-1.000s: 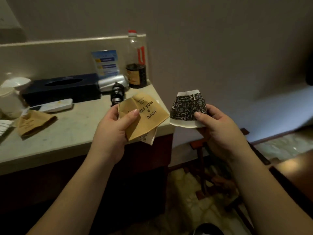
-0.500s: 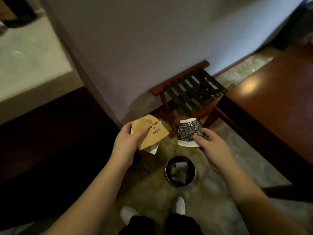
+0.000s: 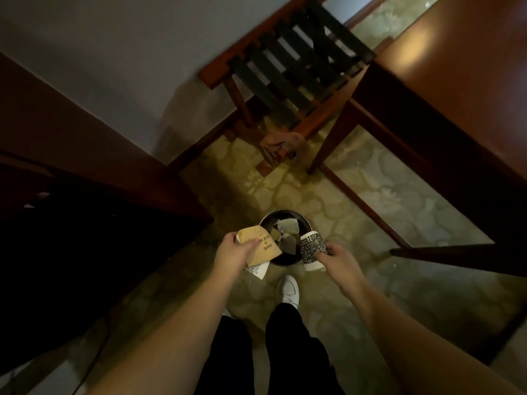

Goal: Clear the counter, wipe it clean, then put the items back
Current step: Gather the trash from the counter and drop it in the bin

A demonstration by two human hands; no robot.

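Observation:
My left hand (image 3: 232, 253) grips a flattened tan paper cup (image 3: 262, 246) printed "HAVE A NICE DAY", with a white piece of paper (image 3: 258, 270) tucked under it. My right hand (image 3: 338, 259) holds a crushed black paper cup (image 3: 310, 248) with white lettering and a white rim. Both hands hover low over a small round black bin (image 3: 285, 220) on the floor, which holds crumpled paper. The counter is out of view.
A dark wooden cabinet side (image 3: 85, 138) stands to the left. A wooden luggage rack with black straps (image 3: 288, 61) sits against the wall ahead. A brown table (image 3: 456, 67) and its legs are at right. My white shoe (image 3: 289, 289) stands just before the bin on patterned floor.
The view turned from the counter down to the floor. Both hands dropped toward the bin, still holding the tan cup and the black cup, and now hang right over its rim.

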